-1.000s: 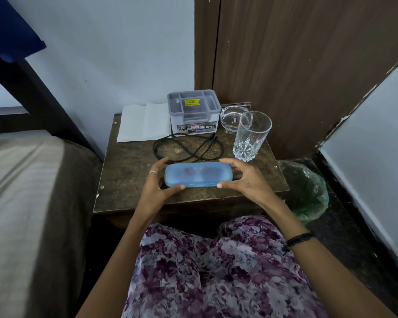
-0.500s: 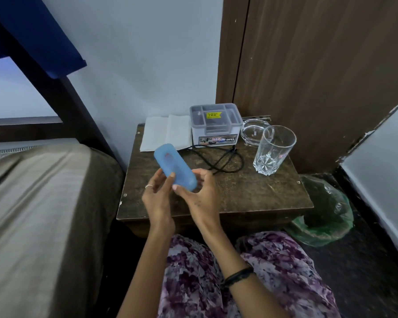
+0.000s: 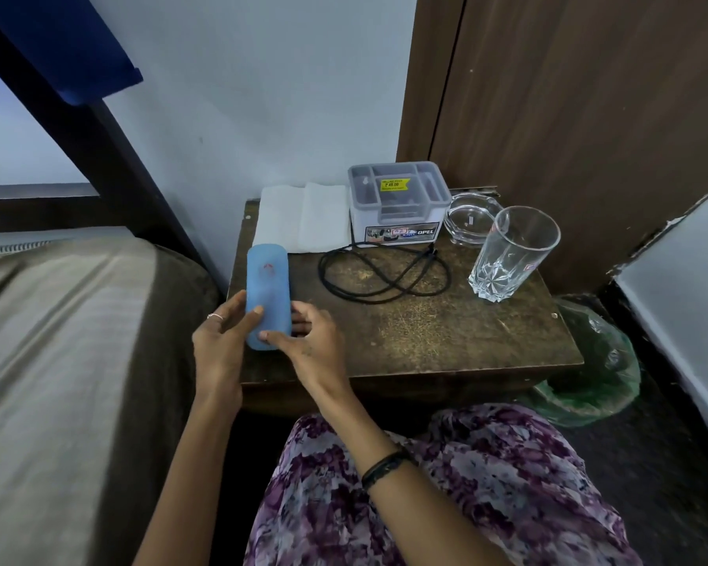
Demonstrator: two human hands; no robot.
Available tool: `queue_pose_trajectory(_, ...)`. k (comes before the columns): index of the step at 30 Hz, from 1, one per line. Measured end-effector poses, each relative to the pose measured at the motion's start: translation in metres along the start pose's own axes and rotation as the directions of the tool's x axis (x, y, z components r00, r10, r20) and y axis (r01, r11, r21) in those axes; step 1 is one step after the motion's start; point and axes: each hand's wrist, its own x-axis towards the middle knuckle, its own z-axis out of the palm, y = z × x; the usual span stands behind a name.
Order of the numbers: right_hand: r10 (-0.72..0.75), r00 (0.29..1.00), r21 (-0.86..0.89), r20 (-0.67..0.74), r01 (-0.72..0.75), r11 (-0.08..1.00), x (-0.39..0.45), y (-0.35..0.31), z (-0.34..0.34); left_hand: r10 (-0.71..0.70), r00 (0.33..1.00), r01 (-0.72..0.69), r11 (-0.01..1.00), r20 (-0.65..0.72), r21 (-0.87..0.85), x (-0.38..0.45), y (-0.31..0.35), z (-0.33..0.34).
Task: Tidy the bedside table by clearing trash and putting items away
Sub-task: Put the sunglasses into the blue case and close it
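A blue oblong case (image 3: 267, 279) stands lengthwise over the left part of the wooden bedside table (image 3: 446, 341). My left hand (image 3: 220, 341) grips its lower left side, thumb across the front. My right hand (image 3: 309, 343) holds its lower right end. On the table lie a white folded tissue (image 3: 303, 218), a grey plastic organiser box (image 3: 397, 202), a coiled black cable (image 3: 385, 275), a glass ashtray (image 3: 469, 216) and an empty drinking glass (image 3: 511, 255).
A bed with a brown-grey cover (image 3: 70, 361) lies close on the left. A green plastic bag (image 3: 593, 369) sits on the floor right of the table. A wooden door (image 3: 589, 96) stands behind, a white wall at the far right.
The case has turned from lying crosswise in front of me to pointing away, and both hands carried it to the table's left side. My view shifted left.
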Motion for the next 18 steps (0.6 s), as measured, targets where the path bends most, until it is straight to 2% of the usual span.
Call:
queue_pose_trajectory(6, -0.053, 0.997, -0.134, -0.056, 0.045, 0.99, -0.003, 0.005, 0.01, 0.002, 1.0, -0.001, 0.999, -0.021, 0.035, 0.004, -0.009, -0.002)
queue_pose_trajectory(10, -0.052, 0.998, -0.177, -0.035, 0.045, 0.983, -0.001, 0.006, 0.009, 0.041, 0.997, -0.037, 0.996, -0.059, 0.082, 0.001, -0.012, 0.002)
queue_pose_trajectory(12, -0.046, 0.999, -0.173, -0.009, 0.044, 0.984, -0.001, 0.005, 0.006, 0.16, 0.98, -0.13, 0.964, -0.117, 0.23, -0.004, -0.012, 0.007)
queue_pose_trajectory(14, -0.065, 0.998, -0.139, 0.002, 0.065, 0.988, 0.0, 0.002, 0.001, 0.34, 0.928, -0.272, 0.899, -0.153, 0.344, -0.014, -0.008, 0.014)
queue_pose_trajectory(16, -0.109, 0.994, -0.115, -0.018, 0.106, 0.988, -0.001, -0.003, -0.01, 0.476, 0.875, -0.416, 0.833, -0.089, 0.366, -0.026, -0.005, 0.024)
queue_pose_trajectory(18, -0.17, 0.983, -0.147, -0.063, 0.159, 0.976, -0.001, -0.007, -0.024, 0.515, 0.857, -0.487, 0.79, 0.027, 0.371, -0.035, -0.005, 0.036)
